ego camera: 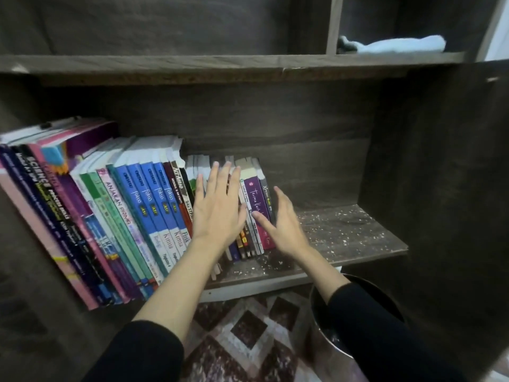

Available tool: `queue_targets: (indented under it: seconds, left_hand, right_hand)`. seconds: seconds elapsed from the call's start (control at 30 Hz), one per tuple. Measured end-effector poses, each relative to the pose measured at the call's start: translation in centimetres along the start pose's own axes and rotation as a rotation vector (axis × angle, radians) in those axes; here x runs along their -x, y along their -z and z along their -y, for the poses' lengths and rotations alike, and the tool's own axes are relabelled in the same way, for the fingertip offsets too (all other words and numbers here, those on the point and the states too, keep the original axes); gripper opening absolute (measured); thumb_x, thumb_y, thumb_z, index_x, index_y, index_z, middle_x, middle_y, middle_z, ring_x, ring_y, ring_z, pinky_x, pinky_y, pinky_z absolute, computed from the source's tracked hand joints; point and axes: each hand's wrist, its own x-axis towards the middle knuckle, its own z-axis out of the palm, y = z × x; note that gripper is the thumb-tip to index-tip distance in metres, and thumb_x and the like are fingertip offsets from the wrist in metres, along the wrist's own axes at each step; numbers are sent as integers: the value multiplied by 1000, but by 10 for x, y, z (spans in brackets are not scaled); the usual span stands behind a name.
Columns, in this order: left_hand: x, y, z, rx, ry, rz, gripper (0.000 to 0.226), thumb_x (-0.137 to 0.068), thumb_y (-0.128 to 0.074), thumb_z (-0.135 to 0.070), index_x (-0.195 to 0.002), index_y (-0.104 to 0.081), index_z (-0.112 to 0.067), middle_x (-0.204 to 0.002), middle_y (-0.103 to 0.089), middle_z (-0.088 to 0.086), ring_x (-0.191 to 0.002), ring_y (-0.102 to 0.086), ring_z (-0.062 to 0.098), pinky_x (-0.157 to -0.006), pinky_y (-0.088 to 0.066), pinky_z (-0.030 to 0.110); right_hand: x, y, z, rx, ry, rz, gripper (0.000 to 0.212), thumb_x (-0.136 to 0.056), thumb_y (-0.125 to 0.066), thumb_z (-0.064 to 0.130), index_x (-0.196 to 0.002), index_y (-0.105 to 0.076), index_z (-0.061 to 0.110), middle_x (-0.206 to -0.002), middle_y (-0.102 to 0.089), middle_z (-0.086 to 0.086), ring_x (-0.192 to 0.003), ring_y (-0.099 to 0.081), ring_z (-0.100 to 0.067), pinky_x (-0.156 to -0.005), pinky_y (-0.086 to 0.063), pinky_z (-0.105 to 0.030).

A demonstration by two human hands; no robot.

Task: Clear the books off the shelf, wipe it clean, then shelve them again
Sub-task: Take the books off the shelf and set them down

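Note:
A row of books (132,213) leans to the left on the dark wooden shelf (358,238). Tall blue, green and purple ones stand at the left, smaller paperbacks (254,194) at the right end. My left hand (217,208) lies flat with straight fingers against the spines of the small books. My right hand (283,224) is open beside the last purple book at the row's right end, its thumb near that spine. The bare right part of the shelf is speckled with white crumbs and dust.
A light blue cloth (399,45) lies on the upper shelf (220,64) at the right. A round dark metal bin (338,326) stands on the patterned floor (248,332) below my right forearm. The cabinet's side wall (440,188) closes the right.

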Motion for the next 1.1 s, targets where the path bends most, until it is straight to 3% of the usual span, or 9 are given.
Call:
queue_targets:
  seconds: [0.17, 0.33, 0.73, 0.93, 1.1]
  left_hand:
    - [-9, -17, 5, 42, 45, -12, 63, -96, -39, -44, -148, -23, -13, -152, -29, 6, -143, -19, 23, -116, -2, 45]
    - [-10, -36, 5, 48, 40, -203, 53, -85, -60, -37, -127, -54, -6, -126, -58, 12, -122, -50, 29, -109, -28, 51]
    - [-12, -46, 6, 54, 31, -290, 49, -86, -56, -34, -126, -53, -6, -122, -57, 13, -120, -49, 30, -111, -16, 46]
    - [-12, -49, 6, 51, 37, -285, 50, -85, -57, -34, -126, -52, -5, -124, -56, 13, -121, -47, 30, -112, -17, 47]
    - [-12, -50, 6, 47, 41, -305, 50, -85, -57, -34, -126, -52, -5, -123, -56, 14, -121, -47, 30, -112, -16, 47]
  right_hand:
    - [-10, -9, -5, 45, -11, 49, 93, -84, -47, 69, -152, -1, 26, -159, -14, -1, -141, -30, -21, -108, -35, -51]
    - [-15, -11, -10, 74, 8, 62, 87, -87, -45, 67, -152, -1, 28, -156, -25, 1, -133, -42, -21, -100, -41, -50]
    - [-11, -17, -13, 174, 42, -12, 79, -92, -41, 60, -151, -7, 21, -144, -45, -6, -118, -57, -26, -92, -50, -44]
    - [-8, -26, -9, 15, -22, -98, 81, -90, -58, 41, -151, -10, 17, -144, -43, -9, -121, -52, -28, -95, -47, -44]
    - [-13, -33, -13, -110, -144, -130, 88, -81, -72, 39, -147, -20, 15, -137, -49, -7, -122, -51, -23, -99, -46, -43]
